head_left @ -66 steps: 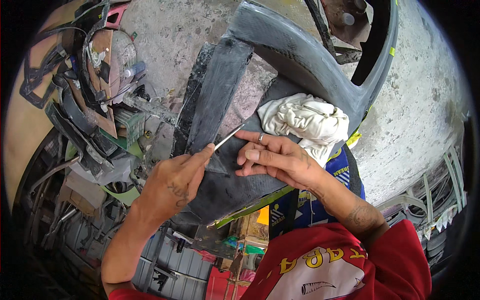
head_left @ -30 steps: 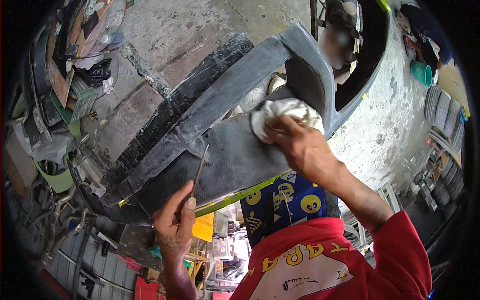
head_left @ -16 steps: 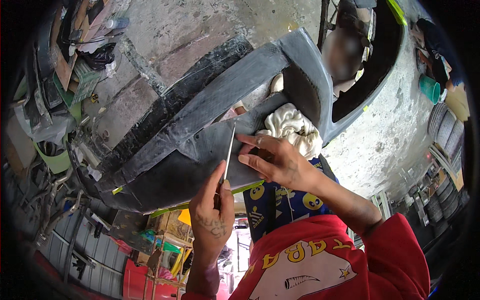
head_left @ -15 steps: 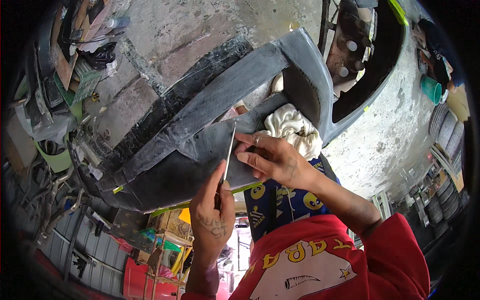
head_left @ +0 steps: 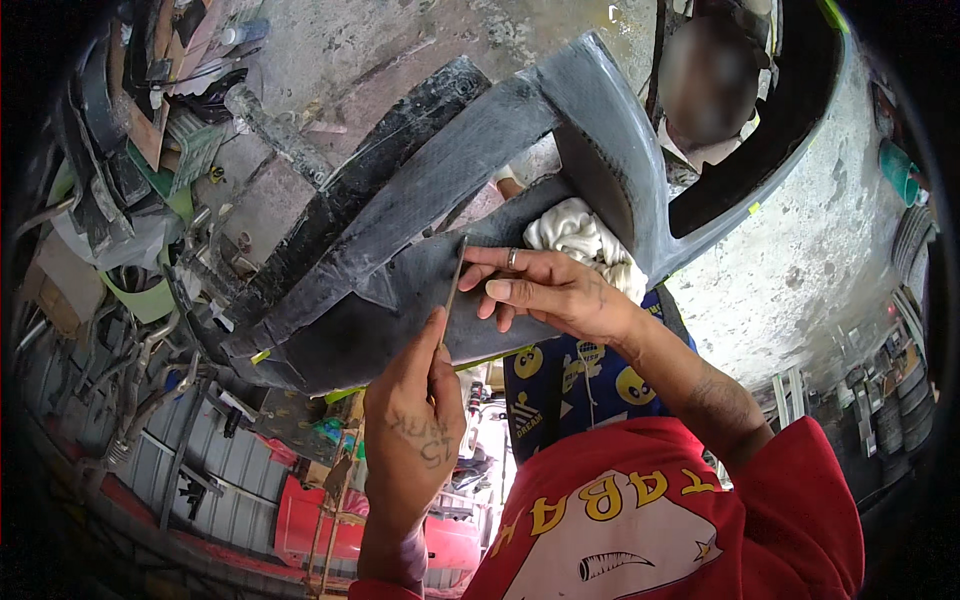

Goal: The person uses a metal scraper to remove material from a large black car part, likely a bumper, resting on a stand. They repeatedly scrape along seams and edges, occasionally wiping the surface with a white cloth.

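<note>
My left hand (head_left: pixel 412 430) is closed around the lower end of a thin, narrow metal blade (head_left: pixel 454 292), which points away from me. The blade's handle end is hidden in the fingers. My right hand (head_left: pixel 565 290), with a ring on one finger, reaches in from the right, its index fingertip at the blade's tip and its other fingers apart. Both hands are over a large dark grey car bumper (head_left: pixel 430 200) with a scuffed, matte surface. Beside my right hand, a bunched white cloth (head_left: pixel 580 238) rests on the bumper.
Scrap panels and debris (head_left: pixel 130 200) crowd the far left. Metal pipes (head_left: pixel 125 390) lie at the left. A green container (head_left: pixel 898 172) and stacked tires (head_left: pixel 912 245) are at the right. A blurred patch covers part of the bumper's far-right opening.
The view has shifted slightly. The blade has turned and shows a darker, narrower side. My right hand's fingers have spread a little, the index finger still at the tip.
</note>
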`<action>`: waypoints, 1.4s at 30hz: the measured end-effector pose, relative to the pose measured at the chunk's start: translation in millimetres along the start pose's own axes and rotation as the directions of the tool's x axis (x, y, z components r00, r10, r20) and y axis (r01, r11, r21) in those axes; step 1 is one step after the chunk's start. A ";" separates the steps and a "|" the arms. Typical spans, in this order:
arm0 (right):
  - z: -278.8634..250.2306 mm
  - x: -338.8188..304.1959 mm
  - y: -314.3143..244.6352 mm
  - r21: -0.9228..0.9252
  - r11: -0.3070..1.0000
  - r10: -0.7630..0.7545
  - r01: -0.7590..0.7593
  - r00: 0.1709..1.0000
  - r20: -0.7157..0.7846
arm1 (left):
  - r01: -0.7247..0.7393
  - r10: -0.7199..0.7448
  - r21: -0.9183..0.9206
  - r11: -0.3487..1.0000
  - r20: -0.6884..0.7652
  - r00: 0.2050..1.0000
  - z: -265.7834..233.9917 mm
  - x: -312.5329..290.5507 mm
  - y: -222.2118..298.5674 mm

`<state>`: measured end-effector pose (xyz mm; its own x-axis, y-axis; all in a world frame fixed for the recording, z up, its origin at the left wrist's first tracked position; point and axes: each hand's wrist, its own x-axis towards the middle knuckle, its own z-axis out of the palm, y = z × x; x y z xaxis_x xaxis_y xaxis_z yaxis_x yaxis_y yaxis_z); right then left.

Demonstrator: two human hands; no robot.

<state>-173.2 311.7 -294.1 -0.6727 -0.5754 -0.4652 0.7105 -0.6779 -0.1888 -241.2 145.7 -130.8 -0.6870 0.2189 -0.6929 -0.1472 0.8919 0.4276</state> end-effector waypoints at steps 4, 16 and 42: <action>-2.4 -1.0 2.1 0.026 0.999 -0.045 0.044 0.999 0.024 | 0.012 -0.016 0.065 0.998 0.053 0.998 -3.8 6.0 11.4; -6.0 -0.5 0.5 0.022 1.000 -0.016 0.015 0.998 0.053 | -0.019 0.008 0.182 0.983 0.063 0.998 -0.6 11.7 26.2; -10.5 1.8 5.9 0.112 0.993 -0.040 0.028 0.993 0.108 | -0.046 -0.100 0.483 0.874 0.271 0.958 -10.5 39.2 71.8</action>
<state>-168.0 311.4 -305.1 -0.7193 -0.5938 -0.3606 0.6637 -0.7408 -0.1041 -286.2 214.2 -121.1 -0.4506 0.2280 -0.8632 0.2466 0.9610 0.1251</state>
